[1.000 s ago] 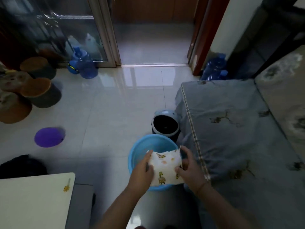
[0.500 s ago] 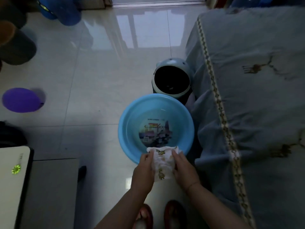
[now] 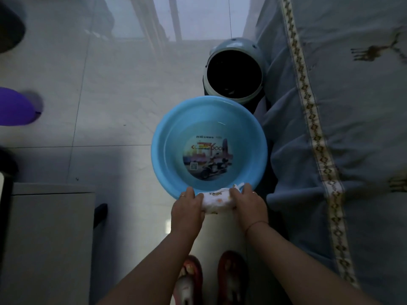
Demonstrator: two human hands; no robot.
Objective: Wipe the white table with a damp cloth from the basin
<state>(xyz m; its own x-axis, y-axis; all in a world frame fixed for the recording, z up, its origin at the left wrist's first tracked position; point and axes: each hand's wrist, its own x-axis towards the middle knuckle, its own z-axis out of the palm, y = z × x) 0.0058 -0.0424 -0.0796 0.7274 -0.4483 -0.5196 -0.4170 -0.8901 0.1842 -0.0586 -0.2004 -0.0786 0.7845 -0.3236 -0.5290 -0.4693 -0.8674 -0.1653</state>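
Note:
A round blue basin (image 3: 169, 137) stands on the tiled floor, with a printed picture on its bottom and a little water in it. Over its near rim, both hands hold a white cloth (image 3: 217, 200) with small orange and yellow prints, bunched into a roll. My left hand (image 3: 187, 209) grips the cloth's left end and my right hand (image 3: 248, 205) grips its right end. The white table shows only as a sliver at the left edge (image 3: 1, 183).
A small bin (image 3: 235, 46) with a dark opening stands just behind the basin. A grey-blue covered sofa (image 3: 352, 128) fills the right side. A grey low surface (image 3: 48, 238) lies at lower left, a purple balloon (image 3: 15, 108) at far left. My slippered feet (image 3: 209, 278) are below.
The view has tilted down and closer to the basin. The cloth, held flat a second ago, is now bunched into a tight roll between both hands at the basin's near rim.

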